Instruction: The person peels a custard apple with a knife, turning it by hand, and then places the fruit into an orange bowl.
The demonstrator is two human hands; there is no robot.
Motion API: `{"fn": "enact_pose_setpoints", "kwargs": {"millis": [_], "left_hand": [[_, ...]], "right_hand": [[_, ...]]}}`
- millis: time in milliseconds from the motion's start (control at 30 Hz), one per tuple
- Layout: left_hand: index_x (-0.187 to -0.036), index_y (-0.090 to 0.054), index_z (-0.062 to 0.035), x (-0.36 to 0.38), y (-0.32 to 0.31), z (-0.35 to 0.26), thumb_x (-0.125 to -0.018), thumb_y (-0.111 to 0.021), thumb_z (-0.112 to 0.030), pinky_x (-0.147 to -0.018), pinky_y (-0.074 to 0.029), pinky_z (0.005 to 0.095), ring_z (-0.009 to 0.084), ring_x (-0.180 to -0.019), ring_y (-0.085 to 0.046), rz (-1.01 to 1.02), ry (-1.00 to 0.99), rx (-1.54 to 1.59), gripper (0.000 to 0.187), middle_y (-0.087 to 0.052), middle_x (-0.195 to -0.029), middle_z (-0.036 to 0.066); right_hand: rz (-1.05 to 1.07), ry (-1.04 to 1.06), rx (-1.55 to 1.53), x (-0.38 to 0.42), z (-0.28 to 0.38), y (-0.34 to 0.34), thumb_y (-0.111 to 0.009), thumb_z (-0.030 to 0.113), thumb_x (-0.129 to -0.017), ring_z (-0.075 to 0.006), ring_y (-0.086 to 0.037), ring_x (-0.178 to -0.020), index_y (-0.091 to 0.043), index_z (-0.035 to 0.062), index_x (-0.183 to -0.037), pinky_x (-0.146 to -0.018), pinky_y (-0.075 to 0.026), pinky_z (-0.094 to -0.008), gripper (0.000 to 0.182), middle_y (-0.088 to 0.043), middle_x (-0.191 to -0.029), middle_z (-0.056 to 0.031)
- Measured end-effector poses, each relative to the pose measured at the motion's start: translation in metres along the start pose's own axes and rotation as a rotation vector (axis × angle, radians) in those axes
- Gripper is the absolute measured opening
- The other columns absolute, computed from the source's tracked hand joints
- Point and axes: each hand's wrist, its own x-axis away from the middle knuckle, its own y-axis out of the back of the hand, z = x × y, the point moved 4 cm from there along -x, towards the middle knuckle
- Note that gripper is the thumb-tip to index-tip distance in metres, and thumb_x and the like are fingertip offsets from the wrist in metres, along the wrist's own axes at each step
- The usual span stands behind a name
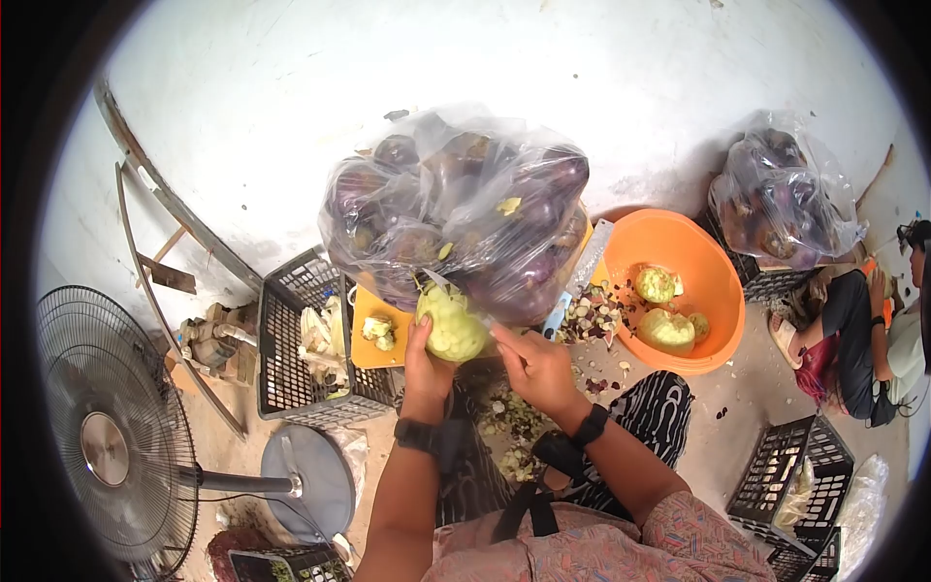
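My left hand (427, 361) is wrapped round a pale green peeled eggplant (452, 325), held up in front of me. Close to its right side is my right hand (535, 367), with fingers bent and pressed together. What those fingers grip is too small and blurred to make out. Just behind the eggplant bulges a clear plastic bag (456, 209) full of dark purple eggplants. A knife with a wide blade (590, 254) and blue handle leans right of the bag. An orange-yellow board (373, 325) shows below the bag, with a pale cut piece (379, 334) on it.
An orange basin (713, 339) at right holds several peeled eggplants. Black crates (296, 281) stand left and right. Peel scraps (519, 417) litter the floor between my legs. A fan (107, 446) stands at left. Another bag of eggplants (781, 209) and a seated person (863, 330) are far right.
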Motion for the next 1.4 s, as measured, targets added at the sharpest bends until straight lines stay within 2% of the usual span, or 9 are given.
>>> {"fn": "enact_pose_setpoints", "kwargs": {"millis": [167, 233, 333, 533, 633, 700, 1233, 1300, 1400], "left_hand": [[-0.136, -0.047, -0.0091, 0.0, 0.004, 0.001, -0.092, -0.054, -0.044, -0.098, -0.045, 0.0505, 0.0305, -0.119, -0.055, 0.015, -0.003, -0.009, 0.056, -0.057, -0.129, 0.01], [-0.137, -0.038, -0.0067, 0.003, 0.005, -0.001, -0.095, -0.052, -0.027, -0.098, -0.047, 0.0483, 0.0294, -0.119, -0.054, -0.017, -0.019, 0.086, 0.049, -0.051, -0.132, 0.014], [-0.139, -0.035, -0.0071, 0.011, -0.004, -0.008, -0.096, -0.05, -0.028, -0.1, -0.045, 0.0449, 0.0269, -0.122, -0.051, -0.106, -0.176, -0.007, 0.05, -0.047, -0.135, 0.013], [-0.138, -0.034, -0.0094, 0.01, 0.004, -0.004, -0.095, -0.057, -0.018, -0.097, -0.046, 0.0385, 0.0231, -0.117, -0.052, -0.133, -0.242, -0.243, 0.05, -0.048, -0.131, 0.011], [-0.137, -0.035, -0.0097, 0.013, -0.001, -0.008, -0.094, -0.059, -0.014, -0.096, -0.047, 0.0377, 0.0226, -0.114, -0.054, -0.153, -0.168, -0.135, 0.05, -0.05, -0.128, 0.011], [-0.136, -0.036, -0.0097, 0.013, 0.0, -0.008, -0.094, -0.059, -0.014, -0.095, -0.048, 0.0376, 0.0225, -0.113, -0.054, -0.139, -0.166, -0.129, 0.049, -0.051, -0.127, 0.011], [-0.135, -0.036, -0.0106, 0.018, -0.01, -0.01, -0.095, -0.057, -0.018, -0.092, -0.049, 0.0373, 0.0219, -0.11, -0.056, -0.131, -0.158, -0.165, 0.046, -0.052, -0.123, 0.011], [-0.135, -0.036, -0.0106, 0.018, -0.01, -0.01, -0.095, -0.057, -0.018, -0.092, -0.049, 0.0376, 0.0221, -0.11, -0.055, -0.144, -0.158, -0.168, 0.046, -0.052, -0.123, 0.011], [-0.135, -0.036, -0.0106, 0.016, -0.005, -0.008, -0.094, -0.057, -0.019, -0.092, -0.049, 0.0382, 0.0226, -0.111, -0.055, -0.15, -0.172, -0.172, 0.047, -0.052, -0.123, 0.011]], "right_hand": [[0.011, 0.003, 0.031, 0.001, 0.001, -0.001, -0.064, 0.014, -0.085, -0.0312, -0.058, -0.057, -0.067, 0.0161, -0.119, -0.053, -0.048, -0.0414, 0.034, -0.057, -0.067, -0.0116], [0.033, -0.005, 0.048, 0.006, 0.004, -0.003, -0.064, 0.014, -0.085, -0.0313, -0.058, -0.057, -0.067, 0.0164, -0.119, -0.053, -0.048, -0.0417, 0.034, -0.057, -0.067, -0.0116], [0.003, -0.01, 0.038, 0.01, 0.01, -0.007, -0.063, 0.014, -0.086, -0.0304, -0.058, -0.056, -0.067, 0.0163, -0.119, -0.052, -0.048, -0.0409, 0.034, -0.057, -0.067, -0.011], [0.014, -0.048, 0.026, 0.013, 0.015, -0.009, -0.063, 0.009, -0.085, -0.029, -0.06, -0.058, -0.067, 0.0111, -0.117, -0.053, -0.05, -0.0381, 0.032, -0.059, -0.068, -0.0116], [0.024, -0.027, 0.042, 0.019, 0.014, -0.009, -0.064, 0.008, -0.085, -0.0279, -0.059, -0.057, -0.067, 0.0093, -0.118, -0.052, -0.049, -0.038, 0.033, -0.059, -0.068, -0.0111], [-0.022, 0.017, 0.01, 0.028, 0.013, -0.007, -0.065, 0.009, -0.084, -0.0262, -0.056, -0.053, -0.066, 0.0128, -0.12, -0.048, -0.047, -0.0382, 0.037, -0.055, -0.064, -0.0088], [-0.065, -0.027, -0.018, 0.022, 0.013, -0.014, -0.066, 0.009, -0.084, -0.0265, -0.056, -0.052, -0.067, 0.0117, -0.119, -0.047, -0.046, -0.0381, 0.035, -0.054, -0.065, -0.0084], [-0.039, -0.063, -0.023, 0.018, 0.011, -0.016, -0.065, 0.007, -0.085, -0.0277, -0.06, -0.057, -0.067, 0.0101, -0.117, -0.051, -0.049, -0.0369, 0.033, -0.062, -0.072, -0.0115], [-0.009, -0.1, -0.024, 0.016, 0.009, -0.019, -0.065, 0.007, -0.085, -0.0287, -0.061, -0.059, -0.067, 0.0094, -0.117, -0.053, -0.05, -0.0371, 0.032, -0.064, -0.074, -0.0122]]}}
